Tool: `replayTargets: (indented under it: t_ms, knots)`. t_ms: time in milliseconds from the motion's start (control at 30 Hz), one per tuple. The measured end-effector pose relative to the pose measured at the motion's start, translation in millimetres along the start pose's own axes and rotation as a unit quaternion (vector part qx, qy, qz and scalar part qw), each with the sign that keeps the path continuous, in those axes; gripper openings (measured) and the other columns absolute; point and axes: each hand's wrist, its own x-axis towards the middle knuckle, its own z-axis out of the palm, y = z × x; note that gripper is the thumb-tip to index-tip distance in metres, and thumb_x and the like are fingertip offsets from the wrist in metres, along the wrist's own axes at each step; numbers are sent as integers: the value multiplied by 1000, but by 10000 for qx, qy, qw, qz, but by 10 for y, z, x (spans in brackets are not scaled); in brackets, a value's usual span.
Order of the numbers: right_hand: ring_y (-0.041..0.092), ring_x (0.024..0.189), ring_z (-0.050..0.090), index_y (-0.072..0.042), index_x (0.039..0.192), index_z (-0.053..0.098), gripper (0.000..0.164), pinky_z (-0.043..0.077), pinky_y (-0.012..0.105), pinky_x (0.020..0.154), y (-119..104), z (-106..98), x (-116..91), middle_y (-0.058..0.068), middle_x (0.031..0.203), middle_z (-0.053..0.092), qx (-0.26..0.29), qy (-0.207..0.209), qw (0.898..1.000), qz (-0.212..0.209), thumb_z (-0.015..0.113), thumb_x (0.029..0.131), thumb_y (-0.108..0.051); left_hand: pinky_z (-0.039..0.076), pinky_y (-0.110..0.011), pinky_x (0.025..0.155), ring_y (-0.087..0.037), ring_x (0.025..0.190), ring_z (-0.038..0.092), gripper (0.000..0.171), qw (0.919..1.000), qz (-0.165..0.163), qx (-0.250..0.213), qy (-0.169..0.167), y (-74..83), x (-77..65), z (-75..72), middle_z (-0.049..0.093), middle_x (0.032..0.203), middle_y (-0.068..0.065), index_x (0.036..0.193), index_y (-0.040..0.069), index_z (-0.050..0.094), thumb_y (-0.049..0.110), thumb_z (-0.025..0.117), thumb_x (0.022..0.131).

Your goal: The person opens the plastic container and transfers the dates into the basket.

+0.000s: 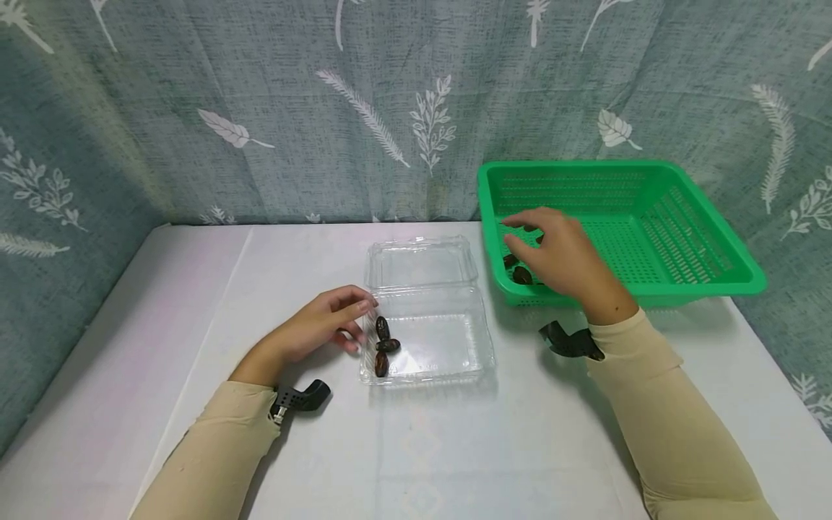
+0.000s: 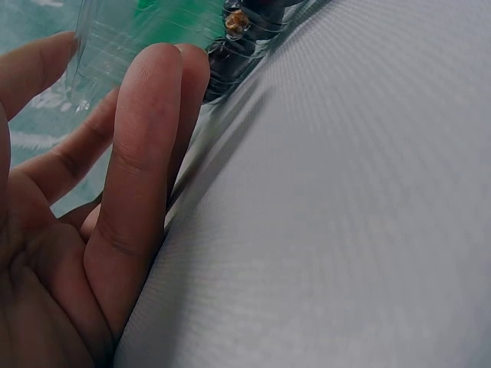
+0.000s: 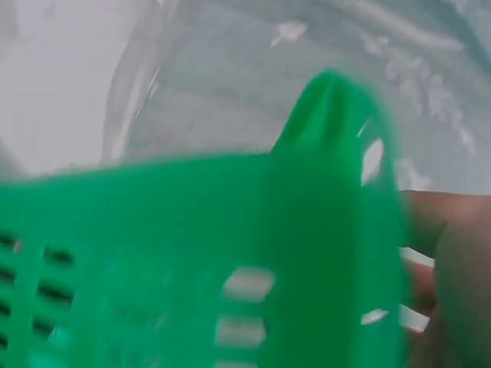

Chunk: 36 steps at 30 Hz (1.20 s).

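A clear plastic clamshell box [image 1: 429,354] lies with its lid folded back on the table. Several dark brown dates [image 1: 381,363] sit along its left side. My left hand [image 1: 328,318] rests at the box's left edge, its fingers loosely bent; in the left wrist view a fingertip meets the clear wall, with dates [image 2: 230,61] visible through the plastic. My right hand [image 1: 552,245] is over the left end of a green basket [image 1: 656,253], thumb and fingers apart with nothing between them. Below that hand are more dates [image 1: 522,275], partly hidden by it.
A white cloth covers the table [image 1: 312,462]. Behind it hangs a grey-green curtain [image 1: 273,94] with white leaf prints. The basket's raised rim [image 1: 702,289] stands right of the box. Black wrist mounts [image 1: 305,397] stick out from both sleeves.
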Motion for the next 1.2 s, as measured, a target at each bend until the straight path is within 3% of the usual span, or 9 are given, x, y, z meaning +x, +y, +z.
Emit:
replayTargets:
  t_ms: [200, 467, 633, 833, 1033, 1200]
  knots:
    - [30, 112, 61, -4, 117, 72, 26, 56, 45, 82, -232, 112, -72, 13, 120, 68, 356, 1015, 9890, -1015, 70, 92, -7, 63, -35, 67, -15, 77, 68, 43, 10000, -1, 15, -17, 39, 15, 1, 55, 125, -13, 135, 2, 51, 33, 52, 105]
    - [20, 103, 62, -7, 110, 75, 24, 57, 38, 75, -495, 335, -180, 7, 111, 72, 846, 1153, 9742, -1746, 77, 86, -6, 63, -35, 67, -17, 78, 68, 43, 10000, -6, 43, -29, 71, 4, -4, 55, 121, -12, 134, 2, 51, 33, 53, 105]
    - [20, 101, 62, -7, 109, 76, 23, 56, 36, 75, -591, 475, -235, 6, 108, 72, 950, 956, 9712, -1965, 78, 86, -7, 63, -35, 66, -17, 77, 69, 41, 10000, 15, 15, -5, 64, 15, 4, 55, 118, -12, 133, 3, 52, 33, 53, 105]
    - [18, 95, 61, -8, 109, 75, 21, 56, 36, 73, -641, 678, -250, 4, 103, 73, 926, 414, 9746, -1994, 76, 88, -10, 63, -36, 66, -17, 76, 69, 42, 10000, -29, 9, -36, 15, 14, 20, 56, 114, -11, 132, 2, 52, 34, 53, 105]
    - [14, 92, 60, -11, 109, 75, 19, 57, 35, 75, -697, 799, -194, 0, 101, 72, 905, -71, 9781, -1872, 74, 90, -13, 63, -36, 65, -17, 76, 69, 43, 10000, -25, -36, 35, 4, 6, 18, 56, 109, -11, 133, 3, 52, 35, 53, 104]
    - [20, 93, 62, -8, 109, 75, 20, 58, 40, 76, -733, 902, -157, 3, 101, 72, 1109, -354, 9780, -1730, 73, 90, -12, 63, -37, 66, -18, 77, 69, 43, 10000, -45, -29, -4, 15, -1, 9, 56, 110, -11, 135, 3, 50, 34, 51, 105]
